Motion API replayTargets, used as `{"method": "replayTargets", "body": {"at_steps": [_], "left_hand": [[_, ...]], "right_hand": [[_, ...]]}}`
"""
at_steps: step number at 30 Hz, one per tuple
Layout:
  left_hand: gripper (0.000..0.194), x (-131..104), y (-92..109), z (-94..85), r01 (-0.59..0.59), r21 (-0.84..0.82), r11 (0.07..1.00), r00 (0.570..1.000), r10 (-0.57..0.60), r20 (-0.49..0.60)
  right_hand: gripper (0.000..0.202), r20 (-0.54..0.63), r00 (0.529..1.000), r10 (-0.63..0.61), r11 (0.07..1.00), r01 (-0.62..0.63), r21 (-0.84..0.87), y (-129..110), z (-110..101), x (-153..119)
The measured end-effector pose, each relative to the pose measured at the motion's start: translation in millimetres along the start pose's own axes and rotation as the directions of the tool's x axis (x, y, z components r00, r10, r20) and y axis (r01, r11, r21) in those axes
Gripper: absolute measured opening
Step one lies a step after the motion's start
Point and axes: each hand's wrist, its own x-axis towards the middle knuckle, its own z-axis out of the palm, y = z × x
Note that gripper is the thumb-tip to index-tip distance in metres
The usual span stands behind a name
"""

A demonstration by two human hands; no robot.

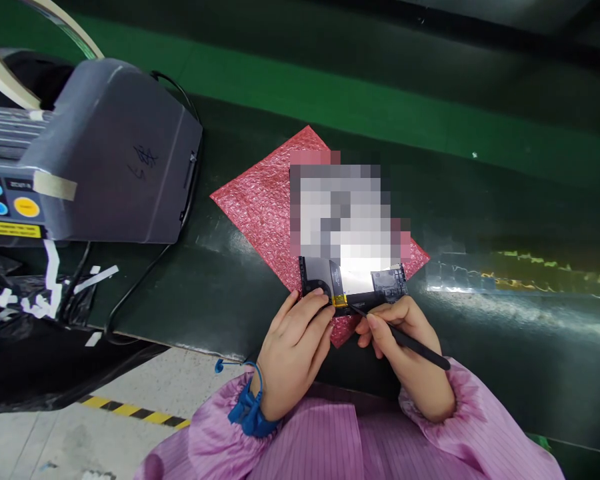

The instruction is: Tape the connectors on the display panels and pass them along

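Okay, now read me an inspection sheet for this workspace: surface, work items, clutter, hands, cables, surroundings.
Surface: dark green bench, glossy in places.
Work items: opened device with yellow tape, on a pink bubble sheet; upper part pixelated.
Clutter: white scraps at left, many over black plastic.
Hands: left hand has fingers on the device; right hand holds a slim black tool, tip near the tape.
Cables: black cord loops beside the grey machine; blue cord at the left wrist strap.
Surroundings: pale floor with yellow-black striping.
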Motion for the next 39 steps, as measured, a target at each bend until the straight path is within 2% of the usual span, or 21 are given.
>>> {"method": "replayTargets", "body": {"at_steps": [11, 27, 34, 39], "left_hand": [[0.025, -4.3, -1.3, 2.3, 0.001, -0.016, 1.000, 1.000, -0.001, 0.003], [0.029, -1.1, 0.7, 1.7, -0.025, 0.018, 1.000, 0.999, 0.025, 0.021], [0.021, -3.1, 2.2, 2.3, 0.043, -0.058, 0.997, 0.998, -0.046, -0.038], [0.026, -1.6, 2.0, 1.0, 0.029, -0.044, 0.999, 0.999, -0.030, -0.025]], "right_hand": [[0.017, 0.007, 0.998, -0.058, 0.998, 0.058, -0.024, 1.2, 0.6, -0.2], [0.017, 0.004, 0.999, -0.043, 0.999, 0.043, -0.025, 1.3, 1.2, -0.4], [0.017, -0.001, 0.999, -0.039, 0.999, 0.039, -0.021, -0.2, 0.8, -0.5], [0.017, 0.001, 0.999, -0.037, 0.999, 0.037, -0.030, 1.6, 0.3, -0.8]]}}
